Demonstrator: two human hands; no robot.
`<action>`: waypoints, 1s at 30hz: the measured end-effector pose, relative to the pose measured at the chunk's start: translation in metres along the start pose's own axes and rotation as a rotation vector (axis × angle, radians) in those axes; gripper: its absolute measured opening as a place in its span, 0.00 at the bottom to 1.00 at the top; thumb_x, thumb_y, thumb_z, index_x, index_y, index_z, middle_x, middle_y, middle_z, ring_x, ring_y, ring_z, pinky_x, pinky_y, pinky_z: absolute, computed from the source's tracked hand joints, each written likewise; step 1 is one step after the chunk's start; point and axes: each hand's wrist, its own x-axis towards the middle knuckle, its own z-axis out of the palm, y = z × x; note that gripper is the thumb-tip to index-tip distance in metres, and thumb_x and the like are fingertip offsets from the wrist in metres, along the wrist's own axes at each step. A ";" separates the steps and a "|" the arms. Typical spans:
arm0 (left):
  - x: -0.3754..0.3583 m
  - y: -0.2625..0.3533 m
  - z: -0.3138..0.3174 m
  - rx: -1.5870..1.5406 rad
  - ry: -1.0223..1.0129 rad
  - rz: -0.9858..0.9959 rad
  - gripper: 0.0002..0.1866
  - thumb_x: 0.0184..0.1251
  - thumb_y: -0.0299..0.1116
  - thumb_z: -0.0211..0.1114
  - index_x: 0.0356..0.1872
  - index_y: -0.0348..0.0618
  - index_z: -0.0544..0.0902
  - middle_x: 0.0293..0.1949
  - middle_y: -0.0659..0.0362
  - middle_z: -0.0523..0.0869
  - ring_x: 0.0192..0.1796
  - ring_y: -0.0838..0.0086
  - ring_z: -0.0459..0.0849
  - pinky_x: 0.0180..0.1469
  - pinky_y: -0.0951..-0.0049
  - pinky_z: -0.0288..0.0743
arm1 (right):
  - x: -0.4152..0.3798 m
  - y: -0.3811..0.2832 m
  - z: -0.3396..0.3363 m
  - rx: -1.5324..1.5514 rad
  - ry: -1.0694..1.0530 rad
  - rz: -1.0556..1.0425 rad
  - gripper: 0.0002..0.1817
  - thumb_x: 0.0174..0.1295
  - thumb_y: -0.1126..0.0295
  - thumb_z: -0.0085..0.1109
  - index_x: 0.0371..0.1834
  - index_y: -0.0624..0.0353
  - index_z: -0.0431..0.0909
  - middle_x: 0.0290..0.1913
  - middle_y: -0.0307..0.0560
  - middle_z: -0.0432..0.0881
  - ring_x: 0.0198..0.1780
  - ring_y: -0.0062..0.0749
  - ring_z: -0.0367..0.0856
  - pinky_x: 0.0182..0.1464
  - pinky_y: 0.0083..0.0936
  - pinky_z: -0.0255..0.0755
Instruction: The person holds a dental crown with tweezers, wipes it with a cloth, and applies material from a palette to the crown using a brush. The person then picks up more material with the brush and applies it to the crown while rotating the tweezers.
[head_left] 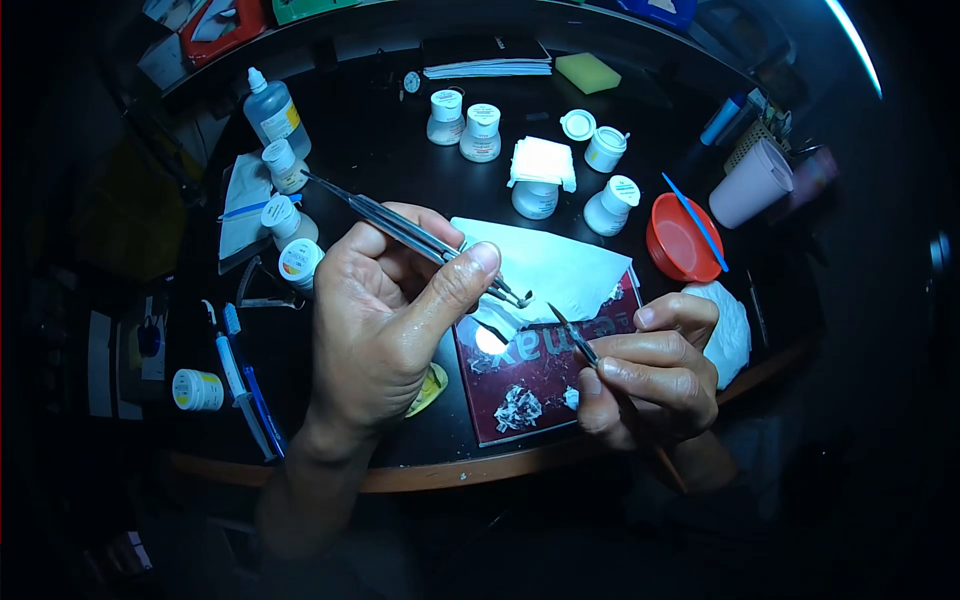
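My left hand (385, 320) is closed on a metal locking tweezer (405, 232), whose lower right end holds a tiny dark piece (525, 299). Between the thumb and fingers of my right hand (655, 370) is a thin brush (628, 405), its pointed tip up and left, a short gap from the tiny piece. Beneath both tools lie a white paper sheet (565, 265) and a dark red glossy slab (480, 400) with whitish smears of material on it.
Several white-capped jars (483, 133) stand behind and at the left, near a dropper bottle (272, 112). At the right are a red bowl (672, 240) with a blue stick (697, 222), a pink cup (752, 185) and white tissue (728, 335). A toothbrush (233, 365) lies left.
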 end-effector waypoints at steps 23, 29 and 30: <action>-0.001 0.001 0.003 -0.059 0.044 -0.020 0.12 0.72 0.27 0.71 0.49 0.38 0.78 0.37 0.57 0.89 0.39 0.79 0.88 0.42 0.80 0.80 | 0.002 -0.003 0.006 0.024 0.026 0.046 0.14 0.50 0.75 0.79 0.41 0.55 0.87 0.36 0.39 0.92 0.43 0.32 0.81 0.49 0.24 0.70; -0.001 0.002 0.003 -0.078 0.034 -0.019 0.12 0.71 0.25 0.72 0.49 0.36 0.79 0.37 0.55 0.89 0.39 0.79 0.88 0.44 0.80 0.80 | 0.003 -0.003 0.006 0.022 0.029 0.041 0.16 0.49 0.77 0.79 0.41 0.55 0.87 0.36 0.39 0.92 0.42 0.32 0.80 0.48 0.23 0.70; -0.001 0.002 0.002 -0.100 0.029 -0.018 0.12 0.70 0.24 0.73 0.48 0.35 0.80 0.37 0.53 0.89 0.40 0.79 0.87 0.46 0.79 0.81 | 0.003 -0.003 0.006 0.021 0.027 0.044 0.16 0.49 0.77 0.79 0.41 0.55 0.87 0.36 0.39 0.92 0.42 0.32 0.80 0.48 0.23 0.70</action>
